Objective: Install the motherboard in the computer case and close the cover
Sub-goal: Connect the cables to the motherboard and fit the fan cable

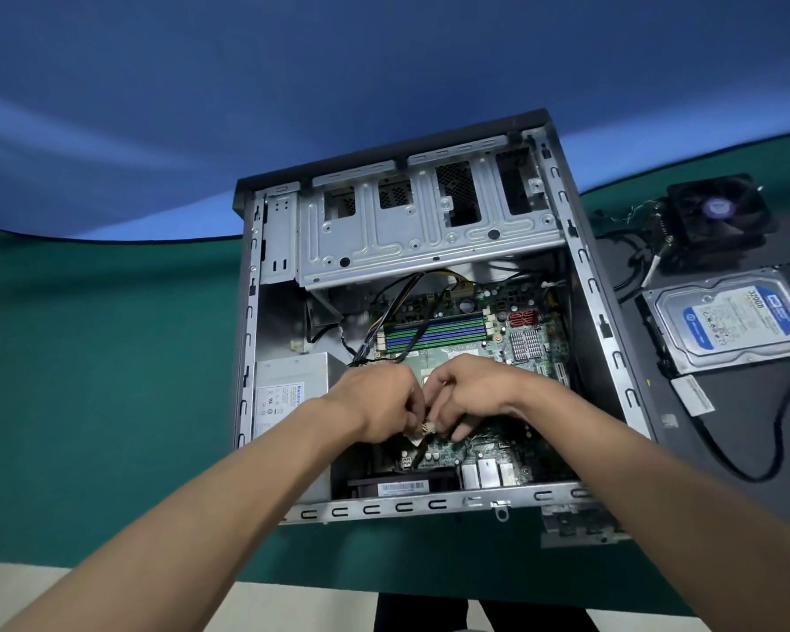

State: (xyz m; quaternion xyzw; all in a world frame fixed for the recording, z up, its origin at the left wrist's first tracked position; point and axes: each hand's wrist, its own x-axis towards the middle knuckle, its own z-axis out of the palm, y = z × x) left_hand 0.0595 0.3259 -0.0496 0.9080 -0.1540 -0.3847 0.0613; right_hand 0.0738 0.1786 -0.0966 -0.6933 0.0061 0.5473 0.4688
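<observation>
An open grey computer case (605,312) lies on its side on a green mat. The green motherboard (457,333) sits inside it, with coloured memory slots and a small silver heatsink. Both hands meet over the board's near half. My left hand (377,401) and my right hand (468,394) together pinch a small white cable connector (426,427), from which a black cable runs down toward the board. The board area under the hands is hidden.
A silver power supply (288,385) fills the case's left side and an empty drive cage (425,221) its far end. On a dark panel (749,426) to the right lie a hard drive (730,319), a black cooler fan (719,212) and loose cables.
</observation>
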